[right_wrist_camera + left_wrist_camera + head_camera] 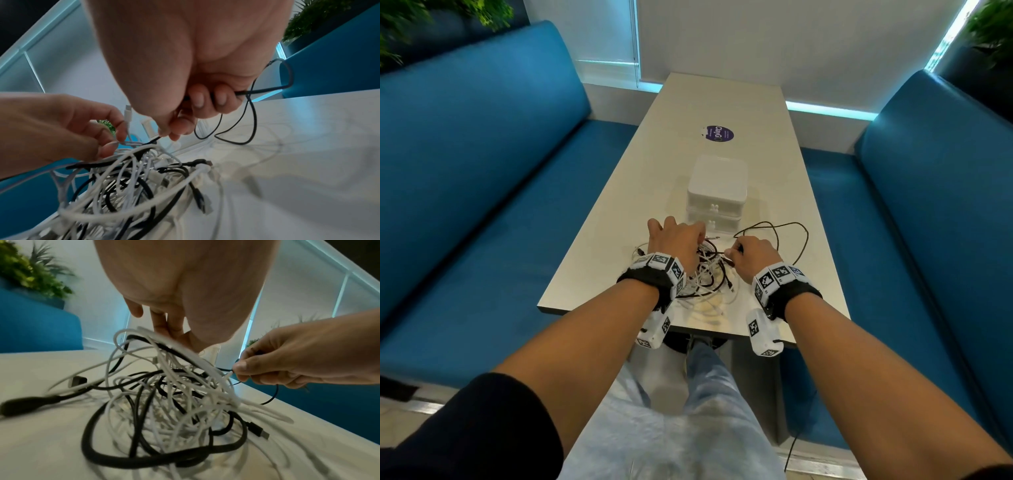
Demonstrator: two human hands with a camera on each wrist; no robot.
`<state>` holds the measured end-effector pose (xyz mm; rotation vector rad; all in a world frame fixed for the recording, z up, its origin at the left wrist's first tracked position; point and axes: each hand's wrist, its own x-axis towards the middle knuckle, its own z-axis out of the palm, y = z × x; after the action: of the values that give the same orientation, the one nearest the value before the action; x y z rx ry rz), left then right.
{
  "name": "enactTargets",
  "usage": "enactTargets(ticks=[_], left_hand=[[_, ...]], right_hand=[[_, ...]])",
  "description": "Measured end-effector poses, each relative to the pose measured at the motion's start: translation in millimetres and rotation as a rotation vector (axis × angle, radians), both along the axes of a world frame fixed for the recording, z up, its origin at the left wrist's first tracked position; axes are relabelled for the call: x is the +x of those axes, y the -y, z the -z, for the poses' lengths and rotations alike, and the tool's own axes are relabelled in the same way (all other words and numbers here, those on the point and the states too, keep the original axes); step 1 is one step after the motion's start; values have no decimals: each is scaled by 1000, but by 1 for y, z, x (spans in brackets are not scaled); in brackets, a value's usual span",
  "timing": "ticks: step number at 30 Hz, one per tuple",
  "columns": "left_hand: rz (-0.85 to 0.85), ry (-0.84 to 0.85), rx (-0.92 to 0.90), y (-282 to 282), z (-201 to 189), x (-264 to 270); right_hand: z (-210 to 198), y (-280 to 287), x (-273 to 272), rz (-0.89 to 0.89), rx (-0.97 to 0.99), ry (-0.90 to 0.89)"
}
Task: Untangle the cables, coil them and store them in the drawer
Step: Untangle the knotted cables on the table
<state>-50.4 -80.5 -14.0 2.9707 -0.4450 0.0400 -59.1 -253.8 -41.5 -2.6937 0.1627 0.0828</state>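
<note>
A tangle of white and black cables (pixel 709 284) (pixel 164 402) (pixel 133 186) lies on the white table (pixel 722 102), near its front edge. My left hand (pixel 685 238) (pixel 174 332) rests on top of the tangle. In the right wrist view, this left hand (pixel 109 136) pinches a white cable with its plug (pixel 127 112) sticking up. My right hand (pixel 746 253) (pixel 244 369) (pixel 185 116) grips a thin black cable (pixel 807 240) (pixel 255 123) that loops off to the right. Behind the tangle stands a small white drawer box (pixel 717 192) with both drawers closed.
Blue benches run along the table's left side (pixel 482 205) and right side (pixel 928 222). A purple round sticker (pixel 718 133) lies on the table beyond the box. The tangle reaches close to the table's front edge (pixel 619 317).
</note>
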Motion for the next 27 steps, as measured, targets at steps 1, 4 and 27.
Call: enactTargets(ticks=[1, 4, 27], left_hand=[[22, 14, 31, -1, 0, 1], [60, 33, 97, 2, 4, 1], [-49, -133, -68, 5, 16, 7]], right_hand=[[0, 0, 0, -6, 6, 3], [-1, -5, -2, -65, 63, 32], [-29, 3, -12, 35, 168, 110]])
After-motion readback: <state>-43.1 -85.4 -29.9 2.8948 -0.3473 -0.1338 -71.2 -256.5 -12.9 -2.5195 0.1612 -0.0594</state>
